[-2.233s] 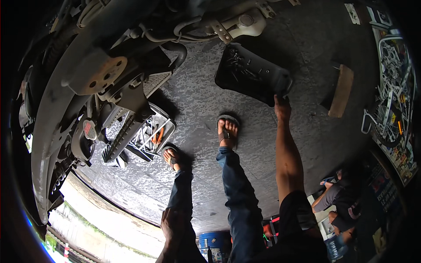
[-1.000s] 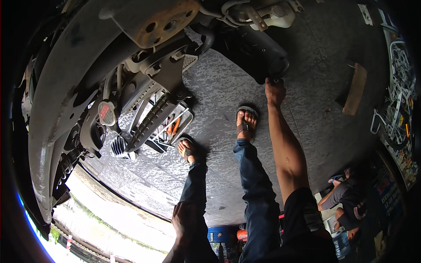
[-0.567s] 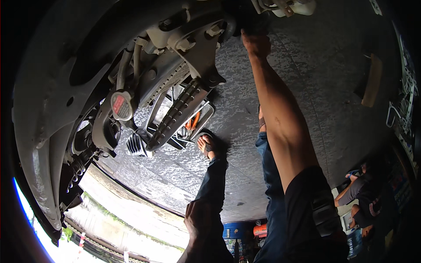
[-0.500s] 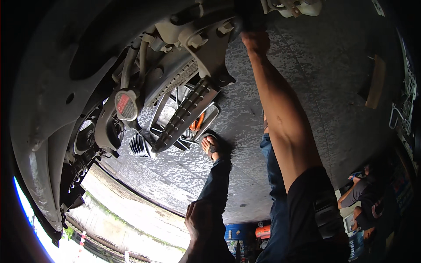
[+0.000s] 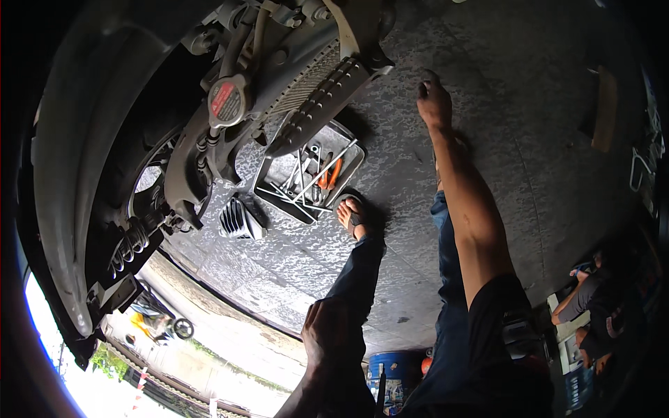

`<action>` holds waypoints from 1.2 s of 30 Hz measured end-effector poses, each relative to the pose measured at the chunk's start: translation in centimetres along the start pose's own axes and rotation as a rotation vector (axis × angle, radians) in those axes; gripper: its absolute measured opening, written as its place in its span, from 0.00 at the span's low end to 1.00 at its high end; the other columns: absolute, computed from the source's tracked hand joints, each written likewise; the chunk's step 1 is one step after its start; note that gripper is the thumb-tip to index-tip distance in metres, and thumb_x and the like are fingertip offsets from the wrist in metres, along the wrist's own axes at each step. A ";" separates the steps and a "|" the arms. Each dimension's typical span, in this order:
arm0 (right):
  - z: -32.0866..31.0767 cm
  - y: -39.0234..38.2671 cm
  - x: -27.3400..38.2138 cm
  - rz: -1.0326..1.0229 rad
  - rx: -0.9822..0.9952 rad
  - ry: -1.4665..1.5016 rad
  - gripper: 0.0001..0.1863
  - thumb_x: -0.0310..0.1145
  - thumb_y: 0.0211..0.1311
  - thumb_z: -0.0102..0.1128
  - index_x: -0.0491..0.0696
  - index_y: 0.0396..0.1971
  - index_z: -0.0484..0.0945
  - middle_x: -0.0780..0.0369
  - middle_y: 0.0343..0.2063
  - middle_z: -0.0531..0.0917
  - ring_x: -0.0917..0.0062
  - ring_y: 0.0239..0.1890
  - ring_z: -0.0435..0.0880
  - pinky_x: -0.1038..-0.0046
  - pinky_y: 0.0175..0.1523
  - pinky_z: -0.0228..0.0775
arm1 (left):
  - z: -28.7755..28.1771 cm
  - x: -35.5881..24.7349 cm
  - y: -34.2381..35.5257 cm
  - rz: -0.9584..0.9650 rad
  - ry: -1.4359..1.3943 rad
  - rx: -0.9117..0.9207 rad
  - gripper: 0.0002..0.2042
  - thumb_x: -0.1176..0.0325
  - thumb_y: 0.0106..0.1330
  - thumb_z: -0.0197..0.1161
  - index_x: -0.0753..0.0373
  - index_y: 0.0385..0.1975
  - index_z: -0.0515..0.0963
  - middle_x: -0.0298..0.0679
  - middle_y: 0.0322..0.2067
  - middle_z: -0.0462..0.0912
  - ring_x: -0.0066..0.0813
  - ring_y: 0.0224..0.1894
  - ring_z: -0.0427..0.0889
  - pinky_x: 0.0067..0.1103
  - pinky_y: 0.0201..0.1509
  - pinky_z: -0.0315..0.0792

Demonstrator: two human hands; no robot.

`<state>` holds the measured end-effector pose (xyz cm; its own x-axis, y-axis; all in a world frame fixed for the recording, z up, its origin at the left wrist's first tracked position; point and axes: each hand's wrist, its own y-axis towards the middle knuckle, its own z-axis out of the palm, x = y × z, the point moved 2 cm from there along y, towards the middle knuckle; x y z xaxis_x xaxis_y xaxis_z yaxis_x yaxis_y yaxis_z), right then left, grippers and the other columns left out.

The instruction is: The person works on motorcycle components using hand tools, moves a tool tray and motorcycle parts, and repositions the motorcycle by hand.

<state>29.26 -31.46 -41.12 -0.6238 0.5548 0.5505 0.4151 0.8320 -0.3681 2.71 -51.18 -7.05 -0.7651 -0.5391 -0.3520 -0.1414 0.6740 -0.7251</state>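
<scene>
My right hand (image 5: 435, 104) hangs over the dark floor, right of the motorcycle (image 5: 63, 188). Its fingers are curled, and shadow hides whether they hold anything. My left hand (image 5: 326, 333) rests on my bent left leg, with its fingertips out of sight. Nearest the right hand is the ribbed radiator (image 5: 306, 94) under the motorcycle's body. A round cap with a red label (image 5: 228, 101) sits beside it. Below lies a tool tray (image 5: 357, 157) holding orange-handled pliers (image 5: 330, 174), wrenches and several thin metal rods. A finned dark cover (image 5: 240, 219) lies left of the tray.
My sandalled left foot (image 5: 352, 214) stands against the tray's near edge. A brown strip (image 5: 603, 111) lies on the floor at the right. Another person (image 5: 592, 306) sits low at the lower right. A blue drum (image 5: 394, 366) stands behind my legs. Outside, a motorcycle (image 5: 157, 320) is visible.
My right hand has come away from the dark motorcycle part at the top and moved down and right. The view has shifted, showing more of the tray. My left hand stays on the leg.
</scene>
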 end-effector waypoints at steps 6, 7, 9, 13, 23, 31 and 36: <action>-9.0 -16.3 -10.3 0.241 -0.058 -0.139 0.17 0.40 0.62 0.46 0.51 0.48 0.71 0.54 0.40 0.79 0.55 0.41 0.77 0.60 0.44 0.69 | -0.1 0.9 -1.9 0.292 0.143 0.084 0.04 0.75 0.49 0.57 0.61 0.26 0.73 0.42 0.33 0.76 0.44 0.36 0.75 0.31 0.38 0.71; -11.6 -19.1 -13.9 0.260 -0.085 -0.211 0.17 0.39 0.63 0.45 0.48 0.49 0.70 0.53 0.40 0.79 0.55 0.42 0.77 0.60 0.44 0.69 | 0.0 0.7 -2.8 0.305 0.119 0.071 0.04 0.75 0.49 0.57 0.61 0.26 0.73 0.42 0.33 0.76 0.44 0.36 0.75 0.31 0.38 0.71; -13.9 -25.9 -15.0 0.401 -0.018 -0.231 0.20 0.38 0.64 0.44 0.44 0.53 0.66 0.48 0.39 0.78 0.55 0.42 0.78 0.60 0.44 0.69 | 0.0 2.6 -4.3 0.183 0.040 0.143 0.10 0.72 0.51 0.57 0.61 0.34 0.73 0.46 0.33 0.74 0.49 0.38 0.74 0.37 0.40 0.69; -15.8 -36.7 -16.2 0.656 0.068 -0.226 0.21 0.41 0.64 0.43 0.49 0.54 0.65 0.50 0.40 0.78 0.56 0.41 0.78 0.59 0.43 0.70 | 0.2 5.8 -7.0 0.190 -0.085 0.139 0.09 0.73 0.52 0.56 0.61 0.34 0.73 0.44 0.32 0.74 0.50 0.38 0.74 0.38 0.39 0.69; -8.9 -45.6 -12.4 0.438 0.353 0.183 0.21 0.42 0.62 0.46 0.45 0.49 0.70 0.54 0.34 0.82 0.67 0.36 0.82 0.68 0.41 0.72 | 6.5 12.7 -14.0 0.291 0.028 0.100 0.09 0.66 0.59 0.52 0.59 0.37 0.72 0.43 0.35 0.74 0.47 0.43 0.72 0.36 0.45 0.67; -7.9 -57.1 -6.4 0.346 0.457 0.285 0.17 0.39 0.61 0.48 0.46 0.45 0.73 0.57 0.31 0.83 0.70 0.35 0.83 0.72 0.41 0.71 | 10.5 21.6 -18.7 0.400 0.184 0.000 0.09 0.62 0.58 0.53 0.57 0.35 0.72 0.40 0.37 0.74 0.44 0.46 0.72 0.38 0.49 0.65; -10.6 -68.0 -13.2 -0.241 0.471 -0.208 0.11 0.34 0.59 0.47 0.48 0.38 0.74 0.57 0.35 0.80 0.67 0.36 0.81 0.66 0.36 0.73 | 10.2 18.4 -21.0 0.349 0.139 0.244 0.09 0.61 0.58 0.53 0.56 0.35 0.74 0.40 0.39 0.76 0.41 0.48 0.72 0.38 0.51 0.63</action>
<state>16.33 -95.36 -15.43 -0.8013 0.2980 0.5188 -0.0655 0.8182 -0.5712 -1.98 -80.40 -4.29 -0.8201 -0.2166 -0.5296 0.2796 0.6559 -0.7012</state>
